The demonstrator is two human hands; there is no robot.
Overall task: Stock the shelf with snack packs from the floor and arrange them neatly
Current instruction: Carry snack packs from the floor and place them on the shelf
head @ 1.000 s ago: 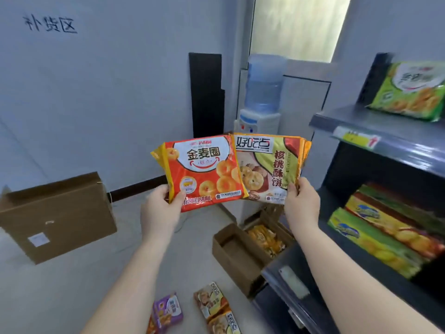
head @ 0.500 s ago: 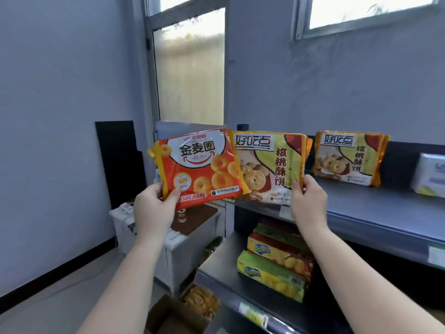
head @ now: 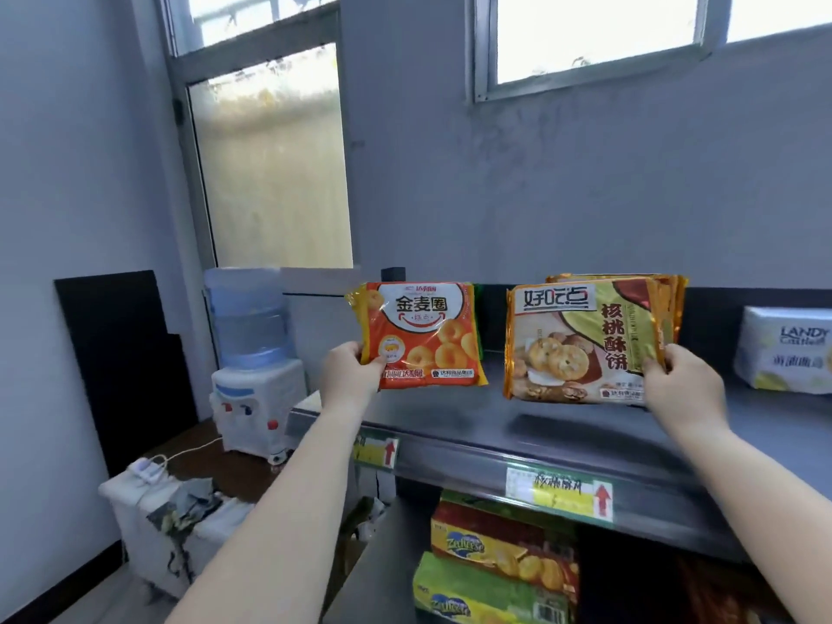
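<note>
Orange glossy ring-snack pack [head: 421,337] pinched in your left hand [head: 349,376], gold walnut-biscuit pack [head: 585,342] gripped in right hand [head: 684,382]; placing step, next set both upright on grey metal shelf [head: 472,425]

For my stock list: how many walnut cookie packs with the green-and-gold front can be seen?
2: one walnut cookie pack in the right hand, another just behind it on the top shelf. More may be hidden behind.

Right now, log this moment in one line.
left hand grips orange pack | right hand grips walnut-biscuit pack | both at top shelf | not released
</note>
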